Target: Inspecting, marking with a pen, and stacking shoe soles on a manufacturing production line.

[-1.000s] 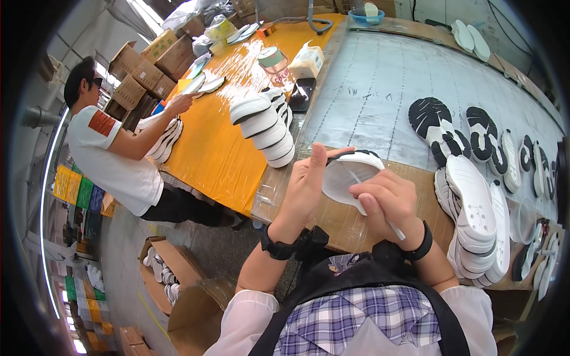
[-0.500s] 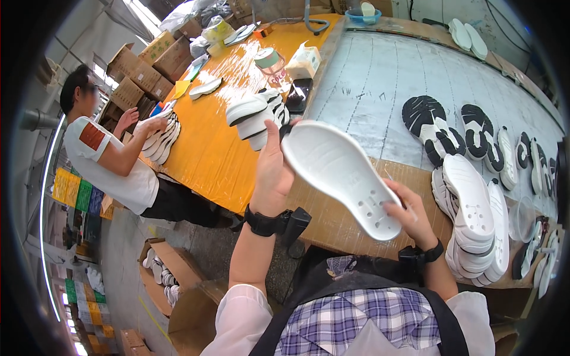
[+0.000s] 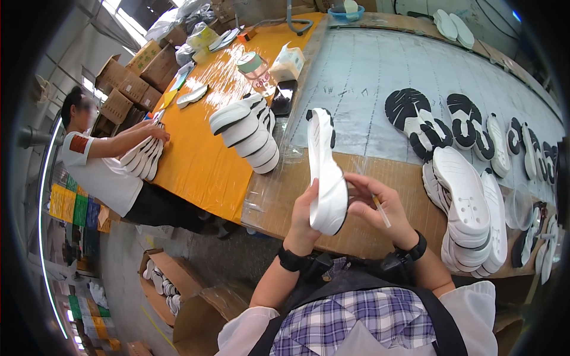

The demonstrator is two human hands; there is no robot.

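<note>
A white shoe sole [image 3: 328, 196] with dark edging stands on its side in front of me, toe end pointing away. My left hand [image 3: 304, 221] grips its near end from the left. My right hand [image 3: 389, 207] is at the sole's right side, fingers curled, with a thin pale stick [image 3: 380, 210], yellowish at one part, held in it. Whether the right fingertips touch the sole is hard to tell. To the left rises a stack of white soles [image 3: 256, 139]; at the right is another stack of white soles [image 3: 464, 199].
Black-and-white soles [image 3: 414, 118] stand in a row on the grey tabletop [image 3: 356, 77]. A lidded jar [image 3: 254, 68], a tissue pack [image 3: 287, 63] and a dark phone-like object [image 3: 284, 98] lie ahead. A co-worker [image 3: 104, 163] handles soles at left. An open carton [image 3: 172, 267] is on the floor.
The sole has been turned from facing me flat to standing on its side. My left hand has moved from its far end to its near end, and the left stack shows more fully.
</note>
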